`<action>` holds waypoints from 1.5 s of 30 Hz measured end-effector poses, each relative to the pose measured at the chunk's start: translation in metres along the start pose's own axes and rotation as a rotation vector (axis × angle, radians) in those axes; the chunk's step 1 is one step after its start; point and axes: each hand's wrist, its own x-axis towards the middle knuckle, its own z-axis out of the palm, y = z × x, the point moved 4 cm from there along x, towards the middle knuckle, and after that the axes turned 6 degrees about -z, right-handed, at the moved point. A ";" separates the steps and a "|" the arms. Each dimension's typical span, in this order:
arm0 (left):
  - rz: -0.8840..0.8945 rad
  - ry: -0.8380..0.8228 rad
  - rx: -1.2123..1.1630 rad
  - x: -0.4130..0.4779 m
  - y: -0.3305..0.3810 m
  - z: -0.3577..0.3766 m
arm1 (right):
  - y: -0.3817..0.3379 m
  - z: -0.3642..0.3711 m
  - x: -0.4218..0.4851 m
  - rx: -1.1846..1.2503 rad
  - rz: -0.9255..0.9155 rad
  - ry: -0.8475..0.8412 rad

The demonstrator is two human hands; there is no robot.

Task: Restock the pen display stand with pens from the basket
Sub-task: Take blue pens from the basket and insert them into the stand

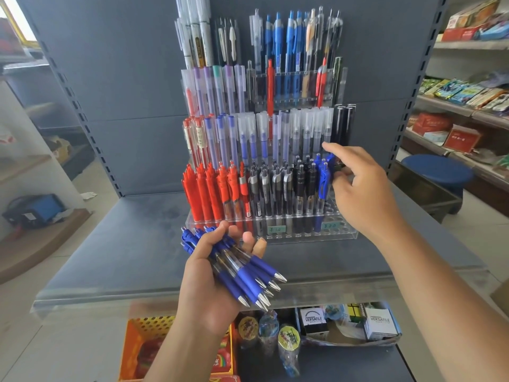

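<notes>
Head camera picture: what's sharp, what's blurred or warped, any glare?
Head view: the clear acrylic pen display stand and the bundle of blue plastic click pens in the left hand are sharp; the side shelves are soft, the grey shelf uprights splay outward, the top-left corner is blown out.
</notes>
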 end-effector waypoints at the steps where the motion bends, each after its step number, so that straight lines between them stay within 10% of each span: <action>1: 0.001 0.003 0.001 0.000 0.000 0.000 | 0.000 0.000 0.000 0.006 0.011 0.003; 17: -0.009 -0.014 -0.015 0.003 0.000 -0.001 | -0.040 -0.006 -0.001 -0.032 -0.082 0.154; 32: -0.068 0.011 0.065 0.000 -0.001 -0.004 | -0.109 0.074 -0.047 -0.148 -0.203 -0.568; 45: -0.054 0.056 0.041 0.004 -0.002 -0.008 | -0.110 0.088 -0.051 -0.198 -0.165 -0.743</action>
